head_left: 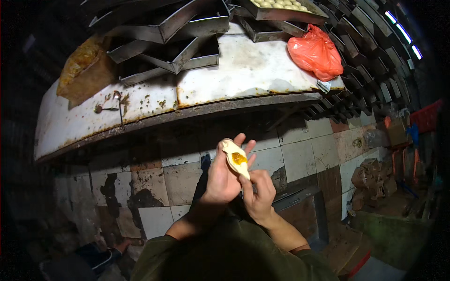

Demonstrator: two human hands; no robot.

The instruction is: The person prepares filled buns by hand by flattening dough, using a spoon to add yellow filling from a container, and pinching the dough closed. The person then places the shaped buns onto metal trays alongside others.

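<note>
Both hands raised above the tiled floor (300,159), below the table (243,70) edge. Left hand (224,180) cups the dough (236,159); right hand (258,192) pinches its lower edge. Yellow filling (239,158) exposed: seam partly closed, top unsealed. 1 tray (286,8) already holds shaped pieces.

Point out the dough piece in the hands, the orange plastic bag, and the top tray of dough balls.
dough piece (236,158), head view, on its yellow filling.
orange plastic bag (315,53), head view, middle of the bag.
tray of dough balls (286,14), head view, its front metal wall.
</note>
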